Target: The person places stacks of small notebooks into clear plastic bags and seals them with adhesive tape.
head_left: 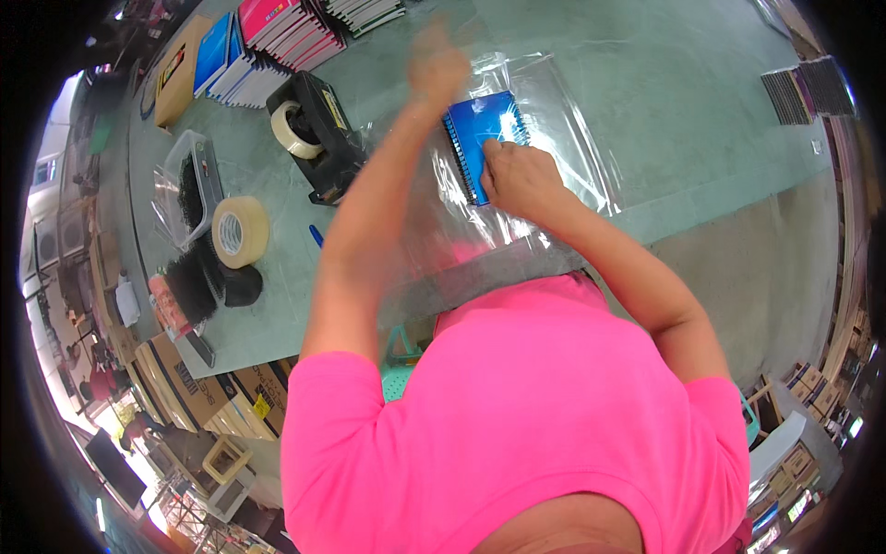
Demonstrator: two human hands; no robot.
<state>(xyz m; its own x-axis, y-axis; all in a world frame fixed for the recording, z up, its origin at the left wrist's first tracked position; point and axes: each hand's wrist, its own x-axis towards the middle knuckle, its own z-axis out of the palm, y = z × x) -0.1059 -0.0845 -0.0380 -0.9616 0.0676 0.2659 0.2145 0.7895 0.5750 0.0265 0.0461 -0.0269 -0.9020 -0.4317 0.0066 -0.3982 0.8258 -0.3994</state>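
A blue spiral notebook (485,127) lies on clear plastic wrap (574,138) near the table's front edge. My right hand (524,177) is closed, its bent fingers pressing on the notebook's lower right part. Beyond the notebook's far left corner, my left hand (439,65) is raised and smeared by motion. Whether it holds anything cannot be made out. The plastic is creased and shiny, and it spreads out on both sides of the notebook.
A black tape dispenser (318,134) stands left of my left forearm. Nearby are a tape roll (240,232), a clear plastic box (191,189) and a blue pen (317,235). Stacked pink notebooks (286,35) and blue notebooks (242,76) line the far left; dark stacks (808,90) sit far right.
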